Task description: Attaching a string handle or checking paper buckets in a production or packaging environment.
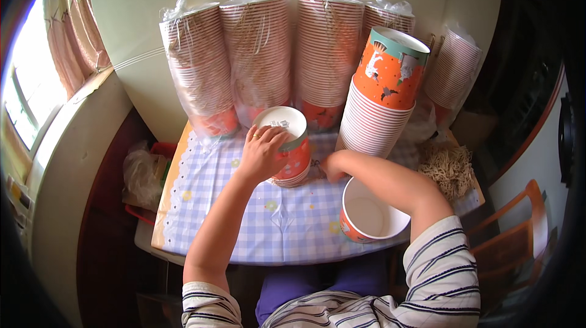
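My left hand (267,148) is closed over the top edge of an orange and teal paper tub (296,160). This tub stands upside down with its white base up, and pale rims show stacked beneath it. Beside it, low over the cloth, is my right hand (332,166); its fingers are mostly hidden, so their grip does not show. A small dark object (315,164) lies by those fingers, too unclear to name. Under my right forearm an open paper tub (366,212) with a white inside leans toward me.
Behind my right hand rises a tall stack of paper tubs (375,120), an orange one on top. Several plastic-wrapped stacks (259,53) line the back. A bundle of beige strings (448,172) lies at the right on the checked tablecloth (244,230). A wooden chair (519,224) stands right.
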Tool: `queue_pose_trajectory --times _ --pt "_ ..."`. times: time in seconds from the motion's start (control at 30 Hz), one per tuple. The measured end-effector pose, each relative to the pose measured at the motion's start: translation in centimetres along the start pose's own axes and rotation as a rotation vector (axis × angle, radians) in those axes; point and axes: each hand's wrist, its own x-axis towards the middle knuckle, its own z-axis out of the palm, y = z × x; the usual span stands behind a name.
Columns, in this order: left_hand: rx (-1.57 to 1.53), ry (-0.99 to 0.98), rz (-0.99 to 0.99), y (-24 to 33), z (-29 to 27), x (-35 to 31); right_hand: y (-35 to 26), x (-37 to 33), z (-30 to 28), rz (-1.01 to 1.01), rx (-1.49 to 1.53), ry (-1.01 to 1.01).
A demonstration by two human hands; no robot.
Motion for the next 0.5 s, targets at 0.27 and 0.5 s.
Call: queue_pose_trajectory --times 0.27,0.5 --pt "-0.018 -0.025 -0.001 0.0 -0.6 -0.3 -0.2 0.6 -0.2 -0.193 0.084 0.214" --pt "-0.025 -0.014 0.022 -0.1 -0.7 -0.4 0.3 1.5 0.0 -0.099 0.12 0.134"
